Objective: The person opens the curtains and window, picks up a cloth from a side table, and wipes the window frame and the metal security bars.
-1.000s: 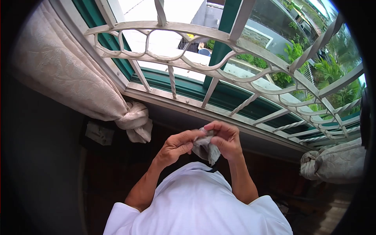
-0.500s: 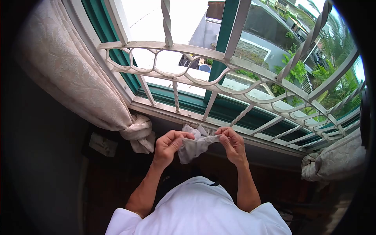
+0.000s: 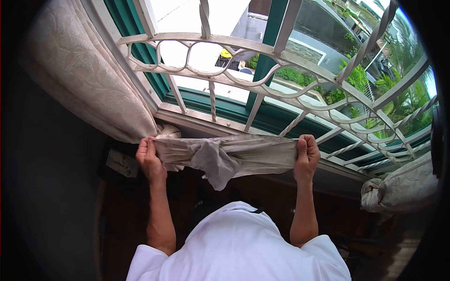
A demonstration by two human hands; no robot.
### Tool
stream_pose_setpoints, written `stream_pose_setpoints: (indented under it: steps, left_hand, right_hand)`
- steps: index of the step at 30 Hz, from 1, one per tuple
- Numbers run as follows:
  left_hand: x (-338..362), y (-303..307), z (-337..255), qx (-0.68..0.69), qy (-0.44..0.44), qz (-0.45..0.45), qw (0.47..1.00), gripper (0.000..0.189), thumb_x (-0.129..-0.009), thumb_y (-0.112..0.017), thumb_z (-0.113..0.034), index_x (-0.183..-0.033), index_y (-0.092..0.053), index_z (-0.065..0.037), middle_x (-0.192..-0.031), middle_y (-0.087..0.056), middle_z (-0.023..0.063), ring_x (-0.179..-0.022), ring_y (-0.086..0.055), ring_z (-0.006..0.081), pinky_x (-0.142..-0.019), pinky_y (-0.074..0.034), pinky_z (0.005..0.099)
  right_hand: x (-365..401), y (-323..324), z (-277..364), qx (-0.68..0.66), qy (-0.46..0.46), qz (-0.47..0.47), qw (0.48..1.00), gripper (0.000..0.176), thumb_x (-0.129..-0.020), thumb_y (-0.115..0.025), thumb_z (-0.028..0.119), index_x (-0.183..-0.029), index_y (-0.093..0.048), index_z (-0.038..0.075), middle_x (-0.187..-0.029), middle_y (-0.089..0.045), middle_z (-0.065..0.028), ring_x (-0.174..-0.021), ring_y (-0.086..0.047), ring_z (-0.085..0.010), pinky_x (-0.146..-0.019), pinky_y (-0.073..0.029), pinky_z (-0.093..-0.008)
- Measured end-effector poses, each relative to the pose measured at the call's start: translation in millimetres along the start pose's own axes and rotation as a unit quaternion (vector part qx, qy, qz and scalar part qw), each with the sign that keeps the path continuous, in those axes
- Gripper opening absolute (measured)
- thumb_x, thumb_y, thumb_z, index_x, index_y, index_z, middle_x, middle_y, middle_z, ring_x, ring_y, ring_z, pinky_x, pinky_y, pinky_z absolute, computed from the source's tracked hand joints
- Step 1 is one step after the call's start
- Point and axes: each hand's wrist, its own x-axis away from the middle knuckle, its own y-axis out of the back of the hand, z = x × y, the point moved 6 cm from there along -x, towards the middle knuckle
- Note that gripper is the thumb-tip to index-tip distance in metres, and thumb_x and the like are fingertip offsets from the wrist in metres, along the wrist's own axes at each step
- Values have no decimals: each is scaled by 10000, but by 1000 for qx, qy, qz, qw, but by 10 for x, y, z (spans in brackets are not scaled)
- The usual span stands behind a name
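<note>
A greyish-white cloth (image 3: pixel 267 152) is stretched taut from side to side in front of the window sill. Its left end is pinched in my left hand (image 3: pixel 151 159), which is closed and overlaps the lower edge of the curtain. My right hand (image 3: pixel 307 157) is closed in a fist around the other end. From the middle of the cloth a bunched, darker grey fold hangs down. The cloth hides part of the sill and most of the curtain's knot.
White metal window bars (image 3: pixel 220 40) stand just beyond the hands, with a green window frame (image 3: pixel 187 100) behind them. A patterned curtain (image 3: pixel 89 79) hangs at the left, a knotted curtain (image 3: pixel 398 187) at the right. Outside are walls and plants.
Both hands have moved apart, the left one leftward and the right one rightward, and slightly up. The cloth, bunched between them before, is now spread wide.
</note>
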Motion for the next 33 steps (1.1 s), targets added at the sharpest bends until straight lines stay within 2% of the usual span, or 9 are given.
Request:
stream_pose_setpoints:
  steps: [10, 13, 15, 18, 21, 23, 26, 28, 33]
  left_hand:
    - [-125, -30, -530, -146, -83, 37, 985, 173, -1060, -525, -138, -953, -629, -52, -840, -564, -38, -776, -484, 38, -700, -393, 199]
    - [71, -262, -461, -77, 5, 206, 975, 121, -973, -593, -156, -990, -637, -45, -859, -578, -14, -775, -511, 63, -710, -404, 209]
    - [242, -469, -414, -50, 45, 316, 947, 168, -916, -633, -173, -1015, -642, -37, -873, -570, -5, -769, -504, 80, -714, -404, 216]
    - [430, -743, -258, -60, 132, 421, 895, 338, -802, -670, -229, -1058, -627, -12, -876, -567, 23, -799, -534, 107, -775, -428, 247]
    - [480, -1058, -295, -452, -172, 337, 808, 609, -773, -774, -329, -1229, -575, 22, -1212, -608, 175, -1179, -537, 296, -1050, -399, 419]
    - [901, -1573, -240, -297, -112, 470, 824, 857, -738, -853, -423, -1399, -505, -2, -1387, -546, 218, -1320, -470, 392, -1127, -356, 451]
    - [1276, -1787, 281, -290, -21, 596, 748, 368, -863, -739, -96, -1203, -623, -15, -1114, -679, 155, -999, -668, 276, -882, -521, 390]
    - [969, -1600, 475, -266, 24, 452, 851, 202, -904, -575, 53, -1076, -647, -24, -949, -686, 83, -855, -665, 160, -761, -517, 300]
    - [722, -1339, 402, -4, 210, 366, 907, 110, -1031, -480, -67, -1086, -561, -15, -823, -521, -49, -716, -461, 41, -615, -374, 205]
  right_hand:
    - [97, -323, 641, 372, 57, 341, 861, 280, -836, -838, 162, -903, -599, 32, -914, -694, -88, -784, -642, -211, -700, -492, -306]
    - [101, -200, 565, 349, 161, 258, 887, 300, -882, -816, 222, -931, -590, 32, -958, -710, -91, -827, -641, -159, -705, -493, -291]
    - [77, -41, 395, -19, -34, 157, 987, 285, -961, -746, 270, -974, -572, 44, -919, -685, -44, -827, -596, -68, -669, -465, -247]
    - [64, 59, 407, -97, -16, 109, 989, 261, -1029, -657, 293, -1023, -551, 54, -850, -614, 43, -752, -515, 14, -606, -398, -191]
    - [57, -291, 681, -106, -31, 106, 988, 276, -1030, -652, 319, -1065, -562, 60, -775, -522, 114, -652, -417, 44, -560, -310, -149]
    - [70, -603, 719, -80, -15, 185, 979, 302, -1027, -652, 342, -1087, -565, 59, -777, -533, 107, -644, -442, 15, -559, -344, -178]
    - [58, -819, 907, 34, 48, 274, 960, 323, -1010, -679, 336, -1109, -563, 52, -758, -550, 69, -680, -504, -35, -592, -399, -226]
    - [-5, -614, 1129, 168, 109, 319, 926, 329, -954, -746, 272, -1126, -566, 57, -769, -597, -17, -720, -565, -120, -654, -451, -285]
    - [-74, -54, 540, 514, 71, 324, 791, 274, -851, -791, 160, -993, -613, 8, -848, -644, -116, -731, -585, -225, -698, -472, -316]
